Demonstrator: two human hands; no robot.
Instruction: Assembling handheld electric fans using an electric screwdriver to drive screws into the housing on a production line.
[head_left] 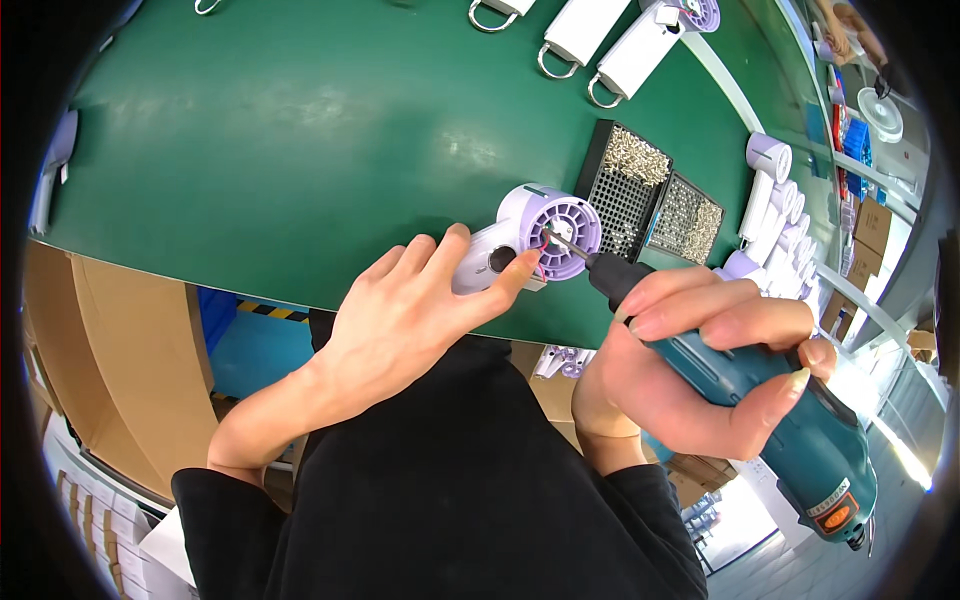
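Note:
A small handheld fan point(522, 212) with a lilac ring-shaped head and a white handle lies near the front edge of the green table. My left hand point(405, 300) presses on its handle, fingers closed round it and thumb by the dark round button. Red wire shows inside the fan head. My right hand point(700, 350) grips a teal electric screwdriver point(815, 455). The screwdriver's thin bit reaches into the middle of the fan head; whether it sits on a screw is too small to tell.
Behind the fan stand a black screw tray point(622, 195) and a second screw tray point(690, 220), both holding small screws. White handles with metal rings point(590, 30) lie at the far side of the green table point(280, 160). More lilac fans point(775, 215) are piled at the right.

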